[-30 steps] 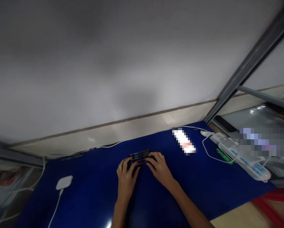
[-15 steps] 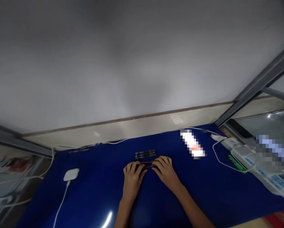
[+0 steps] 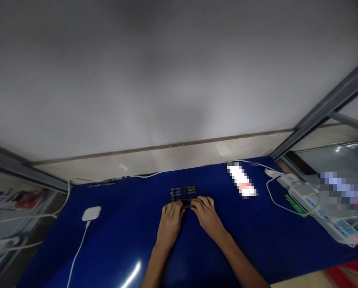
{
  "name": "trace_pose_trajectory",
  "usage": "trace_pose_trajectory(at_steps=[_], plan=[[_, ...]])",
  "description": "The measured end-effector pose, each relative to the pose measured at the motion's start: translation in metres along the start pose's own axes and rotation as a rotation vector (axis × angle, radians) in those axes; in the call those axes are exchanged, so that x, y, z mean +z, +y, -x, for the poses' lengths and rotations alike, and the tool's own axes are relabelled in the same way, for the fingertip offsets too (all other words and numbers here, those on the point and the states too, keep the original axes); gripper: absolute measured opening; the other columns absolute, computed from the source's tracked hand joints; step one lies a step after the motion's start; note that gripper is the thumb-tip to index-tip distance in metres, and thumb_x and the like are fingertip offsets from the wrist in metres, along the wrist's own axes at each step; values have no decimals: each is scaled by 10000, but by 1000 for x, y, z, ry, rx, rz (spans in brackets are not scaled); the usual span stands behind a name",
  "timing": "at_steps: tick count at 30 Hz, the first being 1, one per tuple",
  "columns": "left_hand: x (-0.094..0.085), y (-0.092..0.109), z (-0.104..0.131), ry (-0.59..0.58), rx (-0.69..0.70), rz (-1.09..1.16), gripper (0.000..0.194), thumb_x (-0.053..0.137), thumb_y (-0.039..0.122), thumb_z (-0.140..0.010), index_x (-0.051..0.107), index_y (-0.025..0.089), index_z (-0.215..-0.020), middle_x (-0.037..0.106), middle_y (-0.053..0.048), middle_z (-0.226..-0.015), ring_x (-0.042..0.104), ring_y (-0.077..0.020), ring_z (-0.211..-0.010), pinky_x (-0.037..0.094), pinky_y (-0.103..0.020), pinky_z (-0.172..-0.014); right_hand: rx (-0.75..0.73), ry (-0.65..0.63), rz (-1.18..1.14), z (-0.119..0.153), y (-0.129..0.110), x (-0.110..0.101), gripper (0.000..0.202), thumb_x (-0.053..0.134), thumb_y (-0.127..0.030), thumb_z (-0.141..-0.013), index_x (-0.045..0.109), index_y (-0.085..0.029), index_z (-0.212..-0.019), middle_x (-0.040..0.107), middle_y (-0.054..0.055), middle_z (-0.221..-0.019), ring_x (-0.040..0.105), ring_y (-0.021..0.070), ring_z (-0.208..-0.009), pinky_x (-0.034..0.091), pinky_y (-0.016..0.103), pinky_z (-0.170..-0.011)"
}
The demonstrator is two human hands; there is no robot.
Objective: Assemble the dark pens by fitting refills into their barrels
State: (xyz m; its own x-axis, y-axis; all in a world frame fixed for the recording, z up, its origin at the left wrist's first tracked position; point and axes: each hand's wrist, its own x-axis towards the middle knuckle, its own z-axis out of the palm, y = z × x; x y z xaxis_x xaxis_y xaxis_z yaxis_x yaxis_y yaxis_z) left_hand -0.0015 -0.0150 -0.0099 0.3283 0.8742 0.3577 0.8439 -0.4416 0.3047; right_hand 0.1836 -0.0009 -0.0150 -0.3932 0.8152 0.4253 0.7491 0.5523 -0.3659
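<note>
A dark pen (image 3: 187,207) lies crosswise between my two hands, its ends hidden by the fingers. My left hand (image 3: 170,219) is closed at its left end, fingers bent and pressed together. At the other end, my right hand (image 3: 207,214) pinches it between thumb and fingers. Just beyond the fingertips, several dark pens (image 3: 183,189) lie side by side on the blue desk surface (image 3: 131,216), roughly parallel to the wall. The nearest of that row is partly covered by my fingers.
A white earbud case (image 3: 91,213) with a cable is on the left. More pens (image 3: 104,184) lie along the wall (image 3: 155,156). To the right are a blurred-out bright object (image 3: 241,180), a green item (image 3: 294,205) and a white power strip (image 3: 331,220) with cables.
My left fingers have drawn closer together and nearer to my right hand. The pens between my hands and the row now sit tighter together. The view has shifted slightly.
</note>
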Motion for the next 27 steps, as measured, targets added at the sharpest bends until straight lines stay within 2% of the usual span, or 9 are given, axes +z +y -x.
trace_pose_trajectory(at_steps=[6, 11, 16, 22, 27], plan=[[-2, 2, 2, 6, 0, -12, 189, 422, 211, -988, 562, 168, -1108, 641, -71, -1026, 568, -207, -948, 430, -370, -836, -9, 21, -10, 1, 0, 1, 159, 440, -145, -984, 571, -193, -1060, 673, 86, -1119, 557, 240, -1100, 367, 443, -943], [-3, 2, 3, 3, 21, -70, 237, 469, 251, -976, 576, 196, -1181, 622, -56, -939, 535, -188, -843, 409, -332, -749, -36, 20, -30, 3, -2, 2, 153, 452, -163, -986, 587, -180, -1058, 679, 70, -1007, 576, 221, -985, 400, 422, -914], [-4, 2, 4, -32, 38, -131, 264, 461, 192, -974, 586, 239, -1201, 597, -48, -923, 500, -187, -857, 385, -346, -769, -50, -40, 7, 3, -5, 0, 257, 451, -208, -992, 575, -177, -1215, 662, 87, -982, 567, 227, -936, 451, 398, -835], [-5, 2, 3, -78, 35, -106, 255, 441, 252, -991, 602, 254, -1190, 582, -38, -894, 493, -177, -832, 358, -340, -744, -58, -61, -19, 4, -4, 0, 244, 409, -213, -1004, 644, -185, -1062, 641, 60, -851, 572, 199, -803, 495, 358, -758], [-8, 2, 2, -111, 0, -35, 253, 426, 262, -998, 620, 267, -1160, 580, -30, -872, 480, -172, -825, 331, -333, -729, -89, -58, -35, 5, -6, -3, 249, 407, -204, -1004, 648, -166, -1058, 617, 45, -787, 552, 187, -747, 508, 343, -744]])
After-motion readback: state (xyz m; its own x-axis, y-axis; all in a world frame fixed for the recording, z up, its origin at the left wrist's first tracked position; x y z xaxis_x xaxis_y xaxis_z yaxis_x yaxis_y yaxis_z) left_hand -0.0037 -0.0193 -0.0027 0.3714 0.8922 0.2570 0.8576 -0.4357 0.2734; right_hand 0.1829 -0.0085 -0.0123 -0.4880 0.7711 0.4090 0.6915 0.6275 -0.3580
